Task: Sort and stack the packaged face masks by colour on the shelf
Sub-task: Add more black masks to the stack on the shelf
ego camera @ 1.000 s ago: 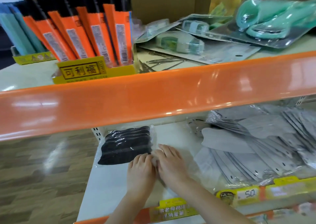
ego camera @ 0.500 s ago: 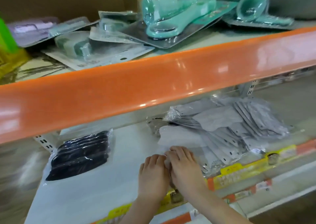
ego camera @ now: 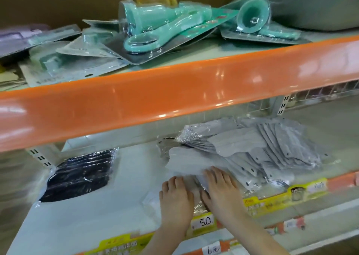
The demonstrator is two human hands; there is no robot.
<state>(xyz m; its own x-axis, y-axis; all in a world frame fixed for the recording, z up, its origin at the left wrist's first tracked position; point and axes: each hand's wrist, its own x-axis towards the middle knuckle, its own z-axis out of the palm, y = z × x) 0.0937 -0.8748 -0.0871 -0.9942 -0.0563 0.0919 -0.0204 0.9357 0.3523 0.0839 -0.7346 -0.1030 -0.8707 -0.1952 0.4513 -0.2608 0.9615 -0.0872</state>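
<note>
Your left hand (ego camera: 175,200) and right hand (ego camera: 221,192) lie side by side, palms down, on the lower shelf (ego camera: 97,216) near its front edge; both are released, fingers straight and pressing flat on a clear-wrapped pack of white face masks (ego camera: 186,165) that lies between the two piles; your fingertips touch its near end. To the left, well apart from your hands, a wrapped pack of black face masks (ego camera: 79,175) lies flat on the shelf. To the right, just beside your right hand, a loose heap of grey face mask packs (ego camera: 262,149) fans out toward the back, overlapping one another; the white pack's far end touches that heap. Yellow price labels (ego camera: 204,222) run along the shelf's front lip below your wrists; one reads 5.0. Above, the orange shelf rail (ego camera: 174,93) crosses the view; on the upper shelf lie teal plastic tools in blister packs (ego camera: 155,27).
</note>
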